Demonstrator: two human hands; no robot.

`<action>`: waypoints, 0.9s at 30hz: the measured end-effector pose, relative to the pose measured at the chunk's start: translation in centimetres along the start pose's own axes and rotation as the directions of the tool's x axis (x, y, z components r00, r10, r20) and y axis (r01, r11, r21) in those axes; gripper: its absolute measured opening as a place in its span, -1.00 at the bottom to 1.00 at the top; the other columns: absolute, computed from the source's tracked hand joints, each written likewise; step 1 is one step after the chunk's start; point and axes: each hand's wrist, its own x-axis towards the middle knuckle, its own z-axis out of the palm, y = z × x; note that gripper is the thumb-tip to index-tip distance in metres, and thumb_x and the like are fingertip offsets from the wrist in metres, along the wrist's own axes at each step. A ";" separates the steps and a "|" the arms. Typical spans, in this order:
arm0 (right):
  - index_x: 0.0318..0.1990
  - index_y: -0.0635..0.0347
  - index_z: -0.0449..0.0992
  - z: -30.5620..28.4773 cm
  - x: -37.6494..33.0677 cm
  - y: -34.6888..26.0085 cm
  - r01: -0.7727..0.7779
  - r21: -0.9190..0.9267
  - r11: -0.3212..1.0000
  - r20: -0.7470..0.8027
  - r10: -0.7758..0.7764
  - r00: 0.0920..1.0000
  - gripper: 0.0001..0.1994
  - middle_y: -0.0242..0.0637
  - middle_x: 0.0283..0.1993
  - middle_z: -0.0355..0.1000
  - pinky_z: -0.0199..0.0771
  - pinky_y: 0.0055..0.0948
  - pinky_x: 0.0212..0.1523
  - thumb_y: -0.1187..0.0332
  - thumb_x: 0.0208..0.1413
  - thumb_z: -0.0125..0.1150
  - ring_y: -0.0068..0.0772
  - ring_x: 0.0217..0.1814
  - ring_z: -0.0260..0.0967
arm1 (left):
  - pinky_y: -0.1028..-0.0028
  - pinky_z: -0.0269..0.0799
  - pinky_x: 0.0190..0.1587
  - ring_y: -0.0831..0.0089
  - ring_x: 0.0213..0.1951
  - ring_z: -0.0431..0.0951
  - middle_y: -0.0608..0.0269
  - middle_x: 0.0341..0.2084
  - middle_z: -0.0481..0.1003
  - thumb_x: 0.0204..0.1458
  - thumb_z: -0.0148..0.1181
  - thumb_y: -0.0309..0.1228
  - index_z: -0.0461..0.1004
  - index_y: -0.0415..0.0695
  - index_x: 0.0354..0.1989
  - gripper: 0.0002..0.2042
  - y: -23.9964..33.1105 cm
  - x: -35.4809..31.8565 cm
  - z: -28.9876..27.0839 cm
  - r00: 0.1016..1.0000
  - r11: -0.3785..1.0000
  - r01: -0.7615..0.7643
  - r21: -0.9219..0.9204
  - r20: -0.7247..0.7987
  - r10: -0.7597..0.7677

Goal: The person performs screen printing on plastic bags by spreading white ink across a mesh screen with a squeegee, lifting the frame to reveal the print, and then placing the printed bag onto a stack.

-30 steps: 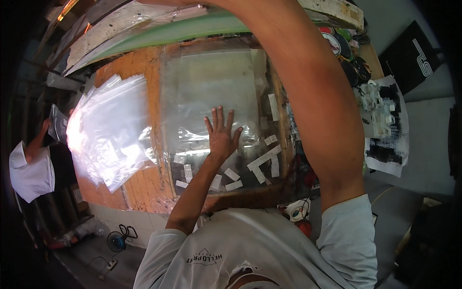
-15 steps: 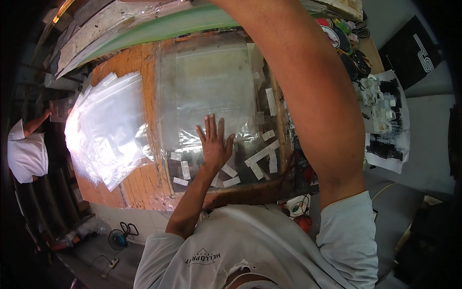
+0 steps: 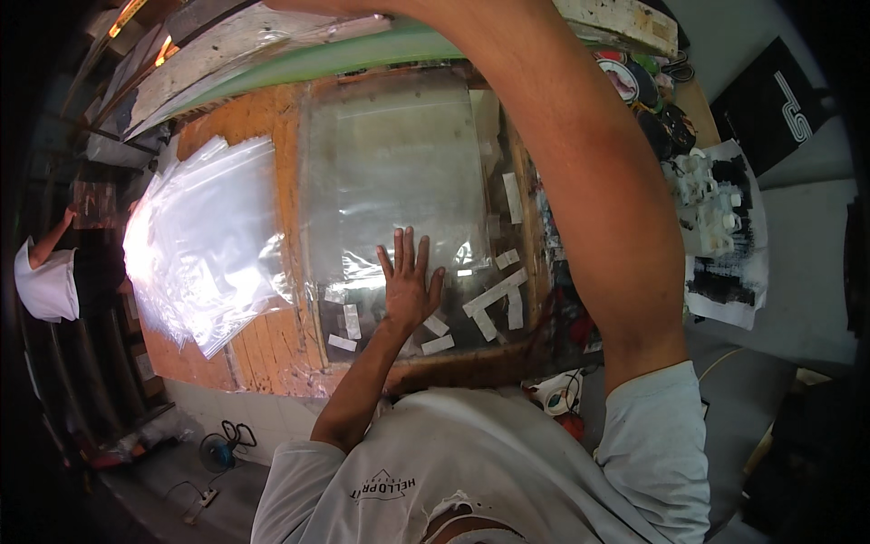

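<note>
My left hand (image 3: 410, 283) lies flat with its fingers spread on the near end of a see-through plastic bag (image 3: 408, 168). The bag rests on a dark, glossy panel set into the wooden table. Short strips of pale tape (image 3: 494, 292) are stuck around the bag's near end and right side. My right arm reaches across the right side of the view to the far edge. There my right hand (image 3: 331, 6) is at a long, pale, worn frame (image 3: 245, 54) with a green band along it. The top edge cuts that hand off, hiding its fingers.
A fanned pile of shiny plastic bags (image 3: 213, 227) covers the table's left part. Paint-smeared tubs (image 3: 634, 82), white containers (image 3: 711, 204) and a black-stained sheet (image 3: 725, 290) stand at the right. Far left, another person (image 3: 54, 281) holds a dark sheet. A small fan (image 3: 217, 451) is below the table.
My right hand and forearm have shifted left along the far frame, and more of the hand shows. My left hand stays flat on the bag. The other person has raised the dark sheet.
</note>
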 end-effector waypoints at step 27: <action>0.27 -0.06 0.44 28.3 -9.9 11.7 -0.100 -0.120 0.988 -0.161 0.080 0.984 -0.31 -0.21 -0.21 0.32 0.16 -0.08 0.06 0.70 -0.10 0.15 -0.13 -0.05 0.29 | -0.01 0.27 0.22 0.26 0.06 0.41 0.33 -0.11 0.46 0.21 0.27 -0.09 0.45 0.04 -0.11 -0.74 -0.2 -9.6 -6.4 0.469 -0.786 0.148 -0.601 0.742 -0.479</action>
